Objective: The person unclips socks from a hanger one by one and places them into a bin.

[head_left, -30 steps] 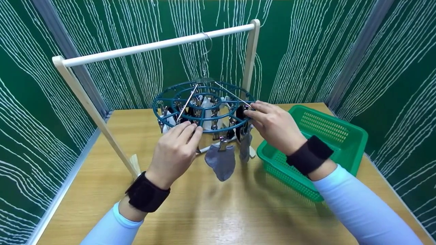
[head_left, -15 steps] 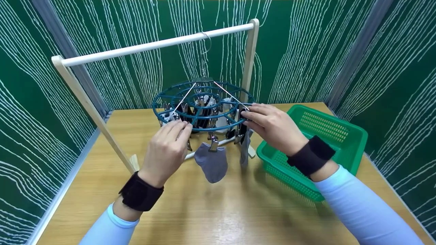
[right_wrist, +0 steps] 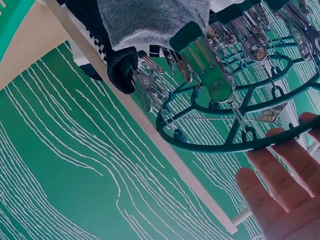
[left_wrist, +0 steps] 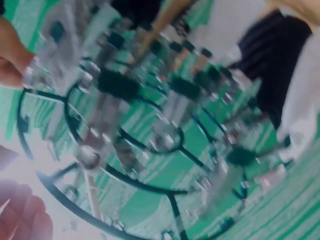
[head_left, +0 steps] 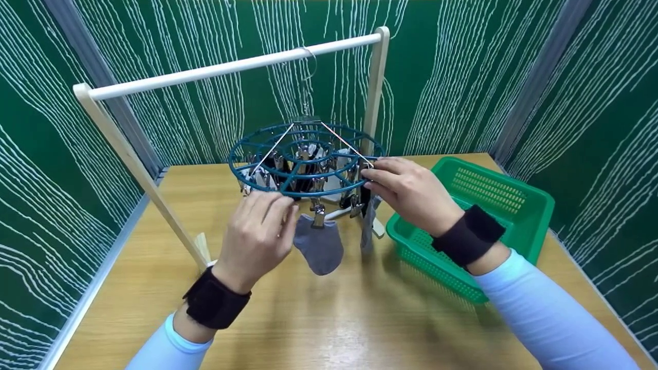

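A round teal clip hanger (head_left: pixel 288 177) with metal clips hangs in the head view. A grey sock (head_left: pixel 321 246) dangles from a clip (head_left: pixel 318 216) at its front. My left hand (head_left: pixel 257 239) is just below the hanger's front-left rim, fingers loosely bent and holding nothing. My right hand (head_left: pixel 406 187) touches the right side of the rim. In the right wrist view, the right hand's fingers (right_wrist: pixel 280 170) are fairly straight, with the rim crossing them. More clipped socks, among them a grey one (right_wrist: pixel 155 20), show there. The left wrist view is blurred.
A wooden stand with a white bar (head_left: pixel 231 67) carries the hanger by its hook (head_left: pixel 312 64). On the wooden table (head_left: pixel 329 318), a green basket (head_left: pixel 537 210) stands to the right, partly behind the right forearm. Green patterned walls enclose the table.
The hanger has turned, taking the front grey sock to the left. My left hand has shifted left, then dropped slightly away from the rim. The right hand stays at the rim.
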A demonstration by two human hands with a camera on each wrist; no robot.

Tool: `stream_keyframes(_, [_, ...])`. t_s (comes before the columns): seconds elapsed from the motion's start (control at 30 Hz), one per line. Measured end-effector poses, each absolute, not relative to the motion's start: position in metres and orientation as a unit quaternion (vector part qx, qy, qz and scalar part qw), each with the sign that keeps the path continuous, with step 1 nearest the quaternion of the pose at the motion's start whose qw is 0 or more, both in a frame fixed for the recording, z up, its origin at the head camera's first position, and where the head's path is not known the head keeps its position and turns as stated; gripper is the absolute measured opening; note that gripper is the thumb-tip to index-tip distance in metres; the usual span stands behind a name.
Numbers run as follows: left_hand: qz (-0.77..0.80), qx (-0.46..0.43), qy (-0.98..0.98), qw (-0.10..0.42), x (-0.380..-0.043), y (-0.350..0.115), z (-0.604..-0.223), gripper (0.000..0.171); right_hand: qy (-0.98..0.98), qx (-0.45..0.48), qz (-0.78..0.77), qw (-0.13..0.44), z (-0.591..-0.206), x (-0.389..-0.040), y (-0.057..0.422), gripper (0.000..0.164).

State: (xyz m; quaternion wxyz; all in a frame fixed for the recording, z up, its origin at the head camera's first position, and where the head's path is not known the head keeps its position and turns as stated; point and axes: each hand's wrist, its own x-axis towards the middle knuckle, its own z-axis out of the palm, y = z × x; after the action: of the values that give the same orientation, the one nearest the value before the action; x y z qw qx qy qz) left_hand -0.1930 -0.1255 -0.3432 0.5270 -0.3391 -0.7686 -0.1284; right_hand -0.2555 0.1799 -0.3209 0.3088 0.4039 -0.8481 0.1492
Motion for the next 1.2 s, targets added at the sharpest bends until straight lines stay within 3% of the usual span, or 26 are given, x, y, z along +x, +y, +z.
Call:
stream_keyframes(0.17, [-0.174,-0.349,-0.798,0.460,-0.186,-0.116,-0.346,0.020,-0.847,0.404,0.150,0.311,-0.320,-0.255,0.179,0.027])
stream_keyframes(0.67, [-0.335,-0.263,-0.890,0.165,-0.195,-0.099,-0.349,0.041,-0.852,0.395,0.150,0.310,-0.321,-0.253,0.181,0.027])
stream_keyframes(0.8, [-0.382,-0.255,-0.878,0.136,-0.201,-0.098,-0.349,0.035,-0.849,0.397,0.148,0.315,-0.322,-0.254,0.181,0.028])
stream_keyframes(1.2, [-0.410,-0.261,-0.862,0.143,-0.207,-0.097,-0.347,0.023,-0.842,0.402,0.144,0.328,-0.325,-0.253,0.181,0.027])
